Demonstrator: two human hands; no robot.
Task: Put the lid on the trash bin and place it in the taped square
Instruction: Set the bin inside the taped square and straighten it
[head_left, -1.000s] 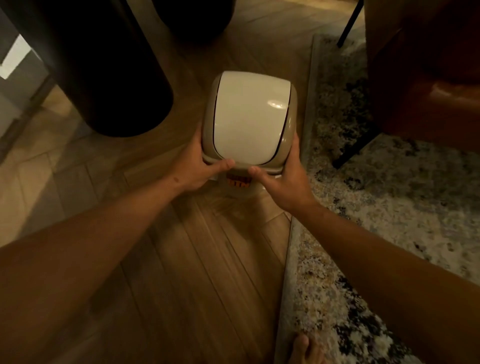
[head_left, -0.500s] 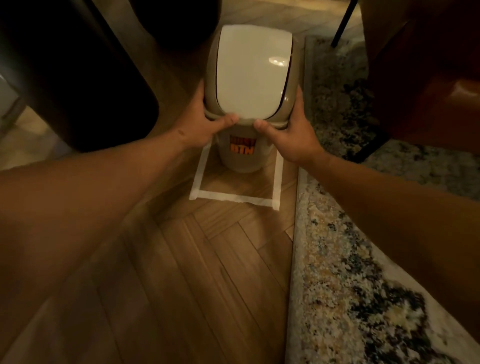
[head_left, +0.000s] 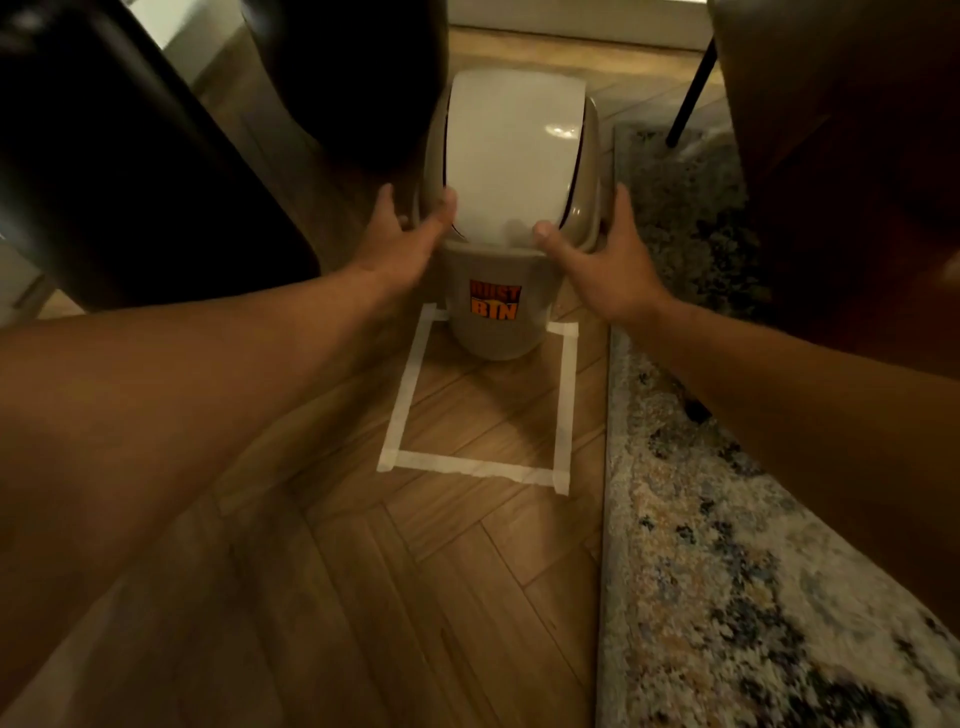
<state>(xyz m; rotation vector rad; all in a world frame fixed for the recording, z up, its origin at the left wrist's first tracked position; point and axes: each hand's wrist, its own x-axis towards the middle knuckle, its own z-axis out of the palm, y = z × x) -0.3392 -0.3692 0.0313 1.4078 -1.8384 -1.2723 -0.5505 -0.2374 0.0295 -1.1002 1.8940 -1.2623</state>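
Observation:
The beige trash bin (head_left: 493, 332) with an orange "DUST BIN" label stands upright on the wood floor, its white swing lid (head_left: 511, 156) fitted on top. Its base sits in the far part of the taped square (head_left: 467, 467), between the two side strips; the far strip is hidden behind it. My left hand (head_left: 400, 244) is at the lid's left side and my right hand (head_left: 602, 260) at its right side. Both thumbs lie over the lid's front edge. The fingers are spread and stand slightly off the lid's sides.
A patterned rug (head_left: 727, 571) runs along the right of the square. A large dark rounded object (head_left: 130, 182) stands to the left and another dark shape (head_left: 353, 78) behind the bin. A brown chair (head_left: 857, 182) with a black leg (head_left: 691, 93) is at the right.
The bin went forward and down from my raised grip into the far part of the taped square. My fingers have loosened from the lid's sides and spread.

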